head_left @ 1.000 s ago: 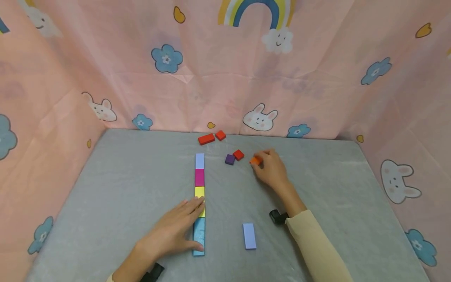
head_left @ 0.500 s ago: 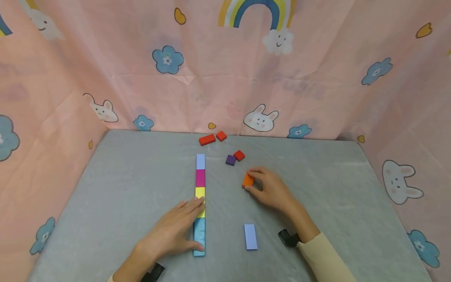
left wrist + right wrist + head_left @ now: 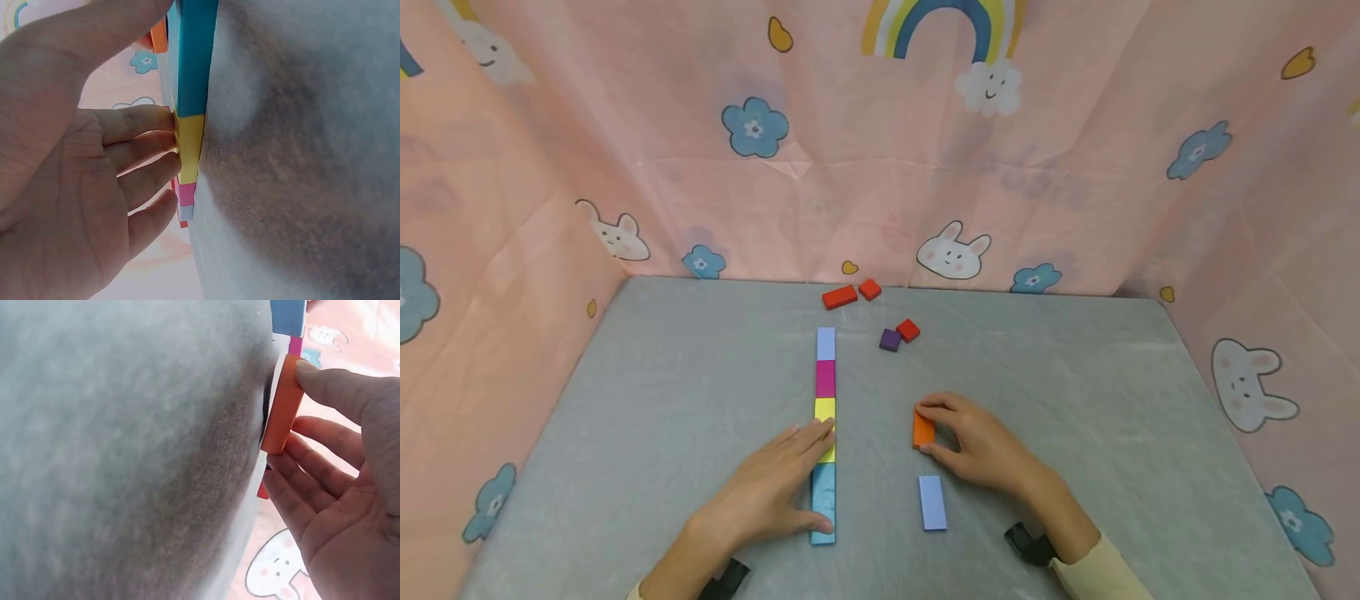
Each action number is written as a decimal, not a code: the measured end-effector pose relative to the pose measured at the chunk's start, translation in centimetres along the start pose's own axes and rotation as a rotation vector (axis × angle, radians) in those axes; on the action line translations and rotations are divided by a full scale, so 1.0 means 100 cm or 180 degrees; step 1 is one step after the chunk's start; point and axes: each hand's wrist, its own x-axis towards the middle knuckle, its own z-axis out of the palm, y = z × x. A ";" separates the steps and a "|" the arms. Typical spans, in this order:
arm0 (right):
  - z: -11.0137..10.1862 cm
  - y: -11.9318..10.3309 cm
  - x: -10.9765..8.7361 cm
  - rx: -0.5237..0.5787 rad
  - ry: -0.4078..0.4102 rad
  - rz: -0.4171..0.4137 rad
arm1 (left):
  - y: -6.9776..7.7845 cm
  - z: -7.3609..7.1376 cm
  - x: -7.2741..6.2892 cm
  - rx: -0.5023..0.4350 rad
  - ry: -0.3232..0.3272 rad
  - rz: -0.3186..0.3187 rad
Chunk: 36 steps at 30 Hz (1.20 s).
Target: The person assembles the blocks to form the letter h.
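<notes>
A straight row of flat blocks runs away from me in the head view: a light blue block [image 3: 823, 500] nearest, then a yellow block [image 3: 825, 408], a magenta block [image 3: 825, 379] and a pale periwinkle block [image 3: 826, 343]. My left hand [image 3: 767, 483] rests on the row, fingertips on the yellow block and thumb on the light blue one, its fingers fairly straight. To the right, my right hand [image 3: 985, 442] pinches an orange block [image 3: 922, 429] lengthwise between thumb and fingers. The right wrist view shows the orange block [image 3: 284, 406] low over the grey surface, thumb on one end.
Just nearer than the right hand lies a loose periwinkle block [image 3: 932, 503]. Farther back sit a purple block [image 3: 890, 340] touching a small red block [image 3: 908, 330]. A longer red block [image 3: 839, 297] and another small red block [image 3: 869, 289] lie near the table's back edge by the pink curtain [image 3: 850, 183].
My right hand has drawn the orange block toward me and slightly left, from beside the small red block to just beyond the loose periwinkle block. The left hand has stayed in place.
</notes>
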 end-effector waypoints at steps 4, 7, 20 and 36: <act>-0.001 -0.001 -0.002 0.0001 -0.0080 0.0012 | 0.000 0.000 0.000 -0.0013 0.0010 -0.0001; -0.001 -0.003 -0.004 0.0026 -0.0112 0.0019 | 0.000 0.000 -0.001 -0.0025 0.0026 0.0005; -0.001 -0.006 -0.011 0.0134 -0.0232 0.0012 | 0.000 0.000 -0.001 -0.0023 0.0034 -0.0007; 0.002 -0.010 -0.020 0.0068 -0.0282 0.0012 | -0.001 0.000 -0.003 0.0011 0.0107 0.0050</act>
